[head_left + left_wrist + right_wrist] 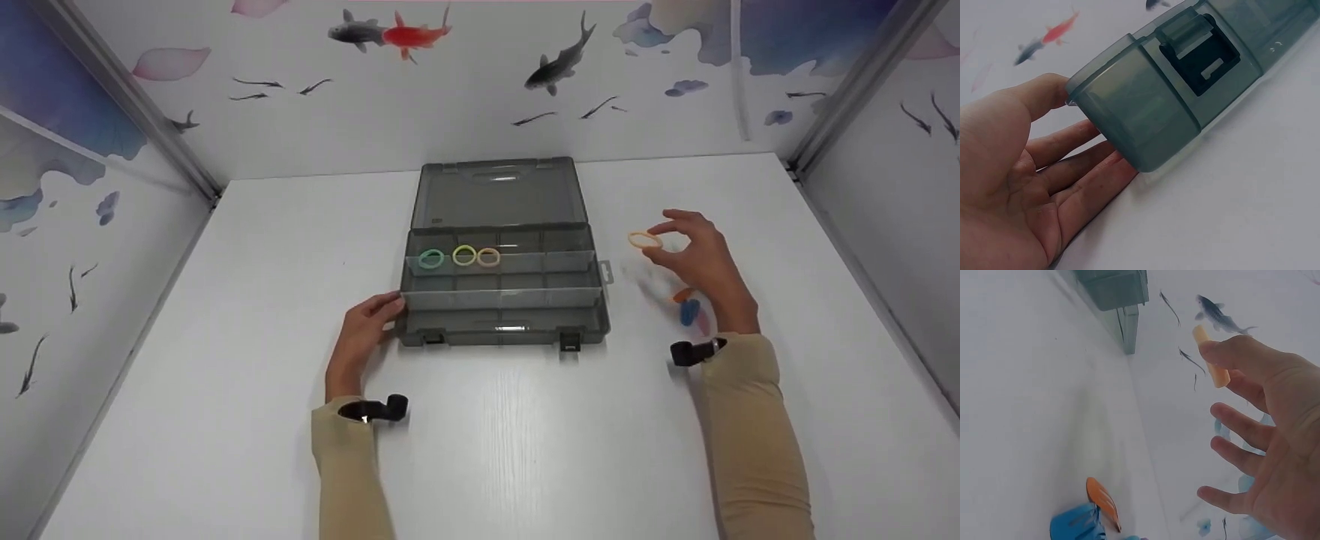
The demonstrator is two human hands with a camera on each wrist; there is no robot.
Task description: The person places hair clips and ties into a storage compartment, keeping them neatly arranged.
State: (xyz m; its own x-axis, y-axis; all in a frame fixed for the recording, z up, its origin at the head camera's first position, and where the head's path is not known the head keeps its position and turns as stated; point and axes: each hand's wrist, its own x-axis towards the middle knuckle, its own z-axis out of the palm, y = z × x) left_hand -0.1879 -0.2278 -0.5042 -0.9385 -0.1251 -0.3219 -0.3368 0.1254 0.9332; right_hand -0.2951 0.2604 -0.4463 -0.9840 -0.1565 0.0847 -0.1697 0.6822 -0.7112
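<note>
Head view: left hand [365, 330] flat and relaxed against near left corner of grey organizer box [502, 300]; right hand [694, 255] right of box, pinching pale orange ring [644, 240] above table. Best to lower gently into a free compartment.

Left wrist view: straight fingers [1081, 185] bracing box corner.

Right wrist view: ring [1212, 357] between thumb and forefinger; orange ring [1103, 500], blue ring [1075, 523] below on white table [1027, 410].

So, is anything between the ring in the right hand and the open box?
Nothing visible: the right hand pinches the ring in the air beside the box, whose lid lies open; only bare table lies between.
</note>
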